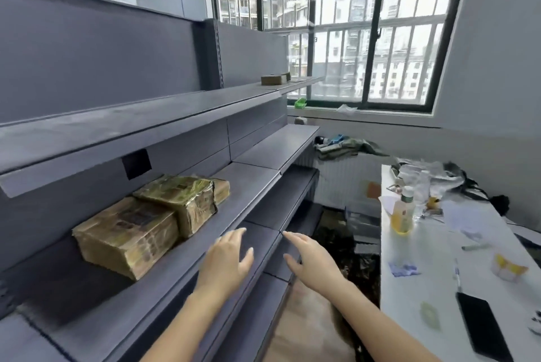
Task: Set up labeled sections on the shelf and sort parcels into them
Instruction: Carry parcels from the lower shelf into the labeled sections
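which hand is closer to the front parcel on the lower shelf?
Left. The left hand is open over the shelf, just right of the front parcel, not touching it. The right hand is farther right, by the shelf's front edge.

I can read no text anywhere on my feed. The brown parcel (126, 237) at lower left carries dark printed blocks on its top, too blurred to make out. The taped parcel (178, 200) just behind it shows the same smeared print. The black tag (136, 163) on the shelf edge (73, 170) above them looks blank. On the desk (424, 288) at right, the yellow bottle (404, 212) has an illegible label.
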A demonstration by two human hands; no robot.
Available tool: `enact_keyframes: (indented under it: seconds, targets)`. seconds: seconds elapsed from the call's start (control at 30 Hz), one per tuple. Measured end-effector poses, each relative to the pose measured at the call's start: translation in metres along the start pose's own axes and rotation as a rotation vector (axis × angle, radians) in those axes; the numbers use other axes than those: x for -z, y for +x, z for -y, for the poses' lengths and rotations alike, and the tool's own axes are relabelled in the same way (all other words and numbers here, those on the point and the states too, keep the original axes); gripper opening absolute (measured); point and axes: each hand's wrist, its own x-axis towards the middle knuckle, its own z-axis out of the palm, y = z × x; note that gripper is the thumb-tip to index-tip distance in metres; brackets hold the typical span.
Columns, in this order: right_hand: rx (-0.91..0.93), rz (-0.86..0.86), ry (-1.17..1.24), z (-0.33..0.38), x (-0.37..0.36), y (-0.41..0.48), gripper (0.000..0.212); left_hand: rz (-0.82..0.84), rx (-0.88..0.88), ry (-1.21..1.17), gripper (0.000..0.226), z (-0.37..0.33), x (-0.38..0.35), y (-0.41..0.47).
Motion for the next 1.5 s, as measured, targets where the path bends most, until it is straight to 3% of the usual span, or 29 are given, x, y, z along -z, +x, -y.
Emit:
enact_keyframes:
  seconds: [0.4, 0.67, 0.87, 1.07, 1.37, 1.5]
  targets:
    - [0.241, 0.145, 0.008, -0.037, -0.060, 0.224, 0.054, -0.153, 0.268, 0.008, 0.046, 0.086, -0.048, 0.165]
    - [0.315, 0.197, -0.012, -0.048, -0.067, 0.371, 0.058, -0.140, 0.360, -0.070, 0.047, 0.126, -0.057, 0.294]
    - [0.403, 0.250, 0.003, -0.053, -0.091, 0.440, 0.057, -0.179, 0.456, 0.036, 0.046, 0.149, -0.073, 0.341]
    - [0.526, 0.407, 0.003, -0.068, -0.132, 0.503, 0.061, -0.195, 0.571, 0.083, 0.049, 0.153, -0.110, 0.383]
    - [0.751, 0.648, -0.064, -0.084, -0.182, 0.577, 0.075, -0.292, 0.876, 0.152, 0.048, 0.149, -0.139, 0.429]
    - [0.814, 0.742, -0.060, -0.083, -0.197, 0.590, 0.070, -0.249, 1.037, 0.135, 0.051, 0.145, -0.152, 0.435]
